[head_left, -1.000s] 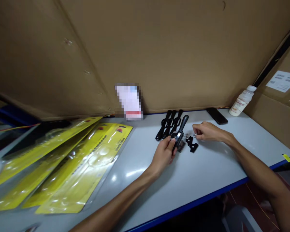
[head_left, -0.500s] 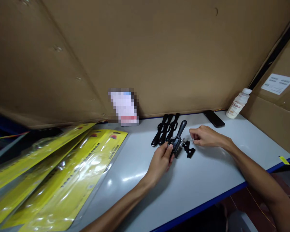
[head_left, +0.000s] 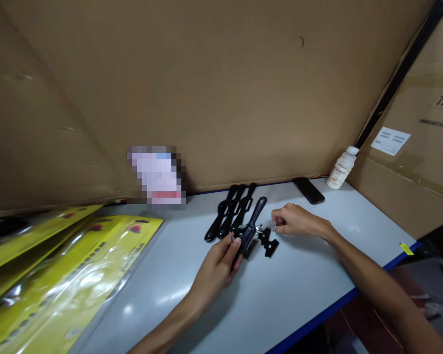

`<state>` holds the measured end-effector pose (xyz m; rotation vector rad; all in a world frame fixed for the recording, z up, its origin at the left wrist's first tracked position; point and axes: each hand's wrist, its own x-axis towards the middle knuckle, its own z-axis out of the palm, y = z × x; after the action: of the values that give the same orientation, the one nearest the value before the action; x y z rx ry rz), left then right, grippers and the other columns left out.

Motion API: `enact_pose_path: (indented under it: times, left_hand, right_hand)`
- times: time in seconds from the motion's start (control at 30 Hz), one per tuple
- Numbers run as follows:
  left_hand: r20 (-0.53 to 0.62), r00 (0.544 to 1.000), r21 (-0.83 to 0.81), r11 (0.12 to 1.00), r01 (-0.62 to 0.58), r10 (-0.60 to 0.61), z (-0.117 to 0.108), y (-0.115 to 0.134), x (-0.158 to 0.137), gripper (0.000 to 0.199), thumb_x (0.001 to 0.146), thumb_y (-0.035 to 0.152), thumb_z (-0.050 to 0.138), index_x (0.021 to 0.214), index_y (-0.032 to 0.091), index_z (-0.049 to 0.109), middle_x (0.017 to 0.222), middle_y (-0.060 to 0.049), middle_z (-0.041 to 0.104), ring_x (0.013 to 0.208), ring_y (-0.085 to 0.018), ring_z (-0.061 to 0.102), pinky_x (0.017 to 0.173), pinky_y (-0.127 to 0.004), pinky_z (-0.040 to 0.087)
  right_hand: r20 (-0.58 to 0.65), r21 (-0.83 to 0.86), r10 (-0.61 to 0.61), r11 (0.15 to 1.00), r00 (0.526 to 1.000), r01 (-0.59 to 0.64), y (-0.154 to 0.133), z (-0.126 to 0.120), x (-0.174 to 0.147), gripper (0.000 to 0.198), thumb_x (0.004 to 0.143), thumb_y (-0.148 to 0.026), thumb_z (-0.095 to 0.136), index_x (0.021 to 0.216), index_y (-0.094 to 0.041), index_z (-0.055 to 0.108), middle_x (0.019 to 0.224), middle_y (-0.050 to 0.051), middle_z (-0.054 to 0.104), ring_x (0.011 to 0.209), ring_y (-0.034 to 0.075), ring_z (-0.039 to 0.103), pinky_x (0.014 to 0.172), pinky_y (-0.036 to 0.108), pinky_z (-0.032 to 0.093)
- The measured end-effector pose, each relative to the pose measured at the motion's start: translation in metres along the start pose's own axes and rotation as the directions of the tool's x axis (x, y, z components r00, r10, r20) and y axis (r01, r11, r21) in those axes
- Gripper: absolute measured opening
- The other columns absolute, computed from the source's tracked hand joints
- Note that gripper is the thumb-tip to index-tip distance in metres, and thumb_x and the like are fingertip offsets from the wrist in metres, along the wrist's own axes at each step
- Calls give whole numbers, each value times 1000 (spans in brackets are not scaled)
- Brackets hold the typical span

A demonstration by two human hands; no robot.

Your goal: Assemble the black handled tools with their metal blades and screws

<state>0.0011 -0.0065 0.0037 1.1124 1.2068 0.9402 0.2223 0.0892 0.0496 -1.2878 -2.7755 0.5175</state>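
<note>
My left hand (head_left: 219, 260) is wrapped round one end of a black spokeshave (head_left: 248, 235), whose free handle points up and away from me. Small silver screws show at the middle of its body. To its right, flat black metal plates (head_left: 268, 243) with notched edges lie on the table. My right hand (head_left: 293, 220) is closed in a pinch just beyond these plates. A small shiny metal part (head_left: 274, 227) shows at its fingertips, too small to name. Several more black spokeshaves (head_left: 227, 211) lie side by side behind the one I hold.
Yellow blister cards (head_left: 107, 260) in clear plastic overlap at the left of the grey table (head_left: 299, 290). A blurred-out upright object (head_left: 158, 177) leans on the cardboard wall (head_left: 214, 98). A dark phone (head_left: 309, 190) and a white bottle (head_left: 342, 168) are at the back right.
The camera view has turned a little right, so everything sits farther left in the picture. Both hands keep nearly the same places and grips over the table.
</note>
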Motion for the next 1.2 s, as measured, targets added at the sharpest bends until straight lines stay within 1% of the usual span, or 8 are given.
enact_pose_path:
  times: [0.3,0.53,0.63,0.7,0.83,0.93,1.1,1.2]
  left_hand:
    - [15,1000,6,1000,21,-22,-4,5,-1,54,75,74,55,74,23,39,52,10,39,34,-3,28,31,-18,19]
    - [28,1000,-48,999,-1,2,-2,1,2,50,76,71,55,76,24,38,51,10,38,33,-4,27,32,-19,18]
    - [28,999,-58,998,-26,28,-2,-2,4,47,79,68,55,75,24,37,51,10,39,33,-4,27,33,-19,20]
    - [22,999,-46,998,-38,39,-2,-3,4,45,81,65,54,75,24,37,51,10,40,34,-5,28,34,-19,21]
    - [24,998,16,998,-63,63,-1,-2,4,40,84,60,51,74,23,38,51,9,41,34,-5,29,35,-20,22]
    - [29,997,44,997,-68,67,0,-1,4,39,84,58,51,73,23,39,50,9,41,33,-6,29,35,-20,23]
    - [25,999,54,998,-40,38,-1,0,3,38,85,57,53,74,23,39,51,9,43,35,-6,30,34,-19,23]
    - [35,998,54,997,-57,55,-1,0,3,37,85,55,53,74,23,39,51,9,42,34,-6,30,33,-19,22]
  right_hand:
    - [-92,-124,23,992,996,-34,-18,-3,-9,8,83,-16,55,88,-21,56,70,0,59,60,14,41,58,29,23]
    - [-127,-92,-9,996,992,-3,-21,4,-7,8,82,-14,55,84,-21,55,68,-1,57,59,13,42,58,28,26]
    - [-158,-11,-6,1000,987,4,-16,4,-5,10,80,-12,59,82,-21,55,67,-2,57,60,13,45,59,27,31]
    - [-202,130,2,991,979,25,-15,1,-6,8,81,-14,61,81,-20,55,66,-3,57,60,12,48,59,25,34]
    - [-322,406,16,906,947,122,-23,-3,-7,12,85,-26,64,79,-19,57,66,-3,59,60,11,51,58,24,38]
    - [-383,442,3,879,924,180,-31,2,-7,12,85,-28,66,80,-19,61,67,-3,60,61,11,52,58,23,39]
    - [-451,451,23,868,892,206,-38,16,-1,10,84,-26,66,80,-18,62,66,-3,60,60,11,52,57,23,39]
    - [-479,418,-20,874,877,248,-42,24,0,9,85,-25,68,80,-18,64,71,-2,62,62,11,53,58,23,40]
